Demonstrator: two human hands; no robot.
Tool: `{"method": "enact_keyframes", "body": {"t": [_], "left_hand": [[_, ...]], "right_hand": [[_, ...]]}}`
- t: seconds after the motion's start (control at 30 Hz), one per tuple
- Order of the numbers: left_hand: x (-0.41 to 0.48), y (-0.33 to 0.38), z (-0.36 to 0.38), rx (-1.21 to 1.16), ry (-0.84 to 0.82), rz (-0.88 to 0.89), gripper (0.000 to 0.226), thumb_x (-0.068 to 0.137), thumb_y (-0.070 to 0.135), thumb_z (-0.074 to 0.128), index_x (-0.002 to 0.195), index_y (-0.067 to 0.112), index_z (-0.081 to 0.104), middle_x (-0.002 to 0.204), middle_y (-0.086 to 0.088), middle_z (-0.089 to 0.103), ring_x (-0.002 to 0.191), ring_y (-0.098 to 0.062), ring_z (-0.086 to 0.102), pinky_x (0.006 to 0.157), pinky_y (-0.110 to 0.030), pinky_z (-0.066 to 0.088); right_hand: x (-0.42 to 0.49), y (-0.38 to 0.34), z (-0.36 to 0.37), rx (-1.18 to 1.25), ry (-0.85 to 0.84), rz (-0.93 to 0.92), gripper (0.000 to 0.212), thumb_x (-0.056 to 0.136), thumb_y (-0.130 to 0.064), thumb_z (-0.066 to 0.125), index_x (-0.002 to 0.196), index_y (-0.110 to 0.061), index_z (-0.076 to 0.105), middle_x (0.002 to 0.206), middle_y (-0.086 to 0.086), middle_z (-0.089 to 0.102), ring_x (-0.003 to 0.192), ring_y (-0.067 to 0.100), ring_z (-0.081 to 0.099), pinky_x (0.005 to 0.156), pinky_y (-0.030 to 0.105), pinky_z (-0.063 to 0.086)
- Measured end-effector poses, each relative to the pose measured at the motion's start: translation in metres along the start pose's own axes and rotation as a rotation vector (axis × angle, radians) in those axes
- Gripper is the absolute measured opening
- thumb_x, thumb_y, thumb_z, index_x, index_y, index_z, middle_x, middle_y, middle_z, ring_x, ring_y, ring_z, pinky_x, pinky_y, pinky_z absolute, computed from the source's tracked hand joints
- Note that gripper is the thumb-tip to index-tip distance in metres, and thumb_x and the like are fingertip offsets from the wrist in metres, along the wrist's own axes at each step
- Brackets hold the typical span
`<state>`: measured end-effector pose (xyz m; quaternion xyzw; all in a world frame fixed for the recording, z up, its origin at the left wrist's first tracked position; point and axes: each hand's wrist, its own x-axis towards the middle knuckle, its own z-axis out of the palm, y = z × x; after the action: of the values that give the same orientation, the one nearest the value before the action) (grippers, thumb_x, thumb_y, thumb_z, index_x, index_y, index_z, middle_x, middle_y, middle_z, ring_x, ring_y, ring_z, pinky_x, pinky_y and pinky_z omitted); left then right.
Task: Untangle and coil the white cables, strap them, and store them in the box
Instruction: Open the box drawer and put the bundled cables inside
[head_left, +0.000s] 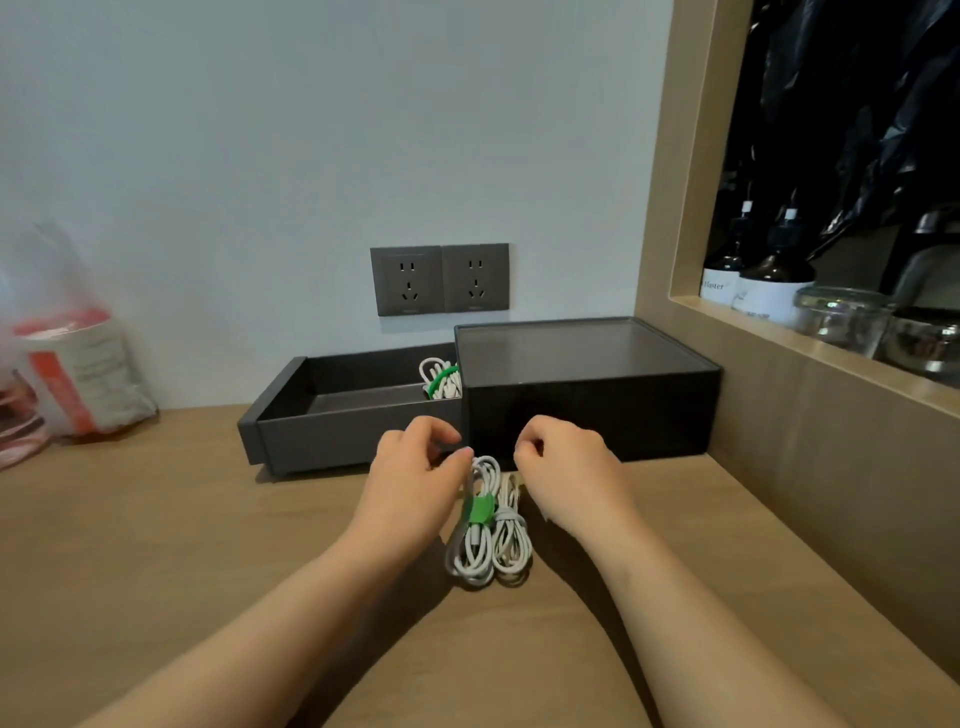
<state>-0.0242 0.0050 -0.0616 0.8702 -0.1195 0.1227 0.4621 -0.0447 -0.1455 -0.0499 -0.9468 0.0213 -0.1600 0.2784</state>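
Two coils of white cable lie side by side on the wooden desk (208, 545) between my hands. The left coil (470, 551) wears a green strap (479, 509) round its middle; the right coil (511, 540) touches it, and I see no strap on it. My left hand (415, 478) sits at the strapped coil's 10 o'clock, fingers curled, thumb tip against its top loop; I cannot tell whether it pinches the cable. My right hand (566, 467), at 2 o'clock of the coils, is clenched loosely with nothing visible in it.

At 12 o'clock stands the dark box (587, 364), against a pale wall (260, 156). Its drawer (322, 431) is pulled out toward 9 o'clock, and a third coil (440, 379) with a green strap lies in its right end. Twin dark sockets (439, 280) sit on the wall above. Far out at 9 o'clock rests a clear plastic bag (67, 364) with red-and-white packs. At 2 o'clock a wooden frame (685, 208) opens on dark bottles (774, 286) and glass jars (841, 317).
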Motion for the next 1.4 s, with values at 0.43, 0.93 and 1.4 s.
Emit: {"method": "enact_keyframes", "body": {"t": [0.43,0.93,1.4], "left_hand": [[-0.017,0.0,-0.005,-0.008,-0.197,-0.14,0.008,0.091,0.03,0.059,0.097,0.026,0.056,0.087,0.005,0.067,0.075,-0.005,0.066,0.061,-0.016,0.053],[0.045,0.018,-0.07,-0.265,0.229,-0.19,0.012,0.092,0.024,0.058,0.099,0.016,0.053,0.097,-0.005,0.062,0.085,-0.018,0.064,0.065,-0.034,0.058],[0.143,-0.015,-0.032,0.44,-0.185,-0.341,0.024,0.092,0.014,0.055,0.111,0.002,0.062,0.106,-0.016,0.063,0.09,-0.024,0.059,0.076,-0.033,0.049]], "right_hand": [[-0.007,0.0,0.004,0.294,-0.287,0.133,0.028,0.085,-0.028,0.058,0.112,-0.025,0.052,0.09,-0.006,0.059,0.082,0.008,0.06,0.072,0.026,0.052],[-0.004,-0.013,0.026,0.265,-0.192,0.043,0.027,0.085,-0.026,0.062,0.109,-0.029,0.05,0.077,-0.007,0.061,0.072,0.009,0.062,0.072,0.031,0.056],[0.009,-0.011,0.037,0.295,-0.152,0.049,0.012,0.082,-0.033,0.064,0.091,-0.033,0.055,0.071,-0.007,0.061,0.074,0.012,0.062,0.073,0.041,0.056]]}}
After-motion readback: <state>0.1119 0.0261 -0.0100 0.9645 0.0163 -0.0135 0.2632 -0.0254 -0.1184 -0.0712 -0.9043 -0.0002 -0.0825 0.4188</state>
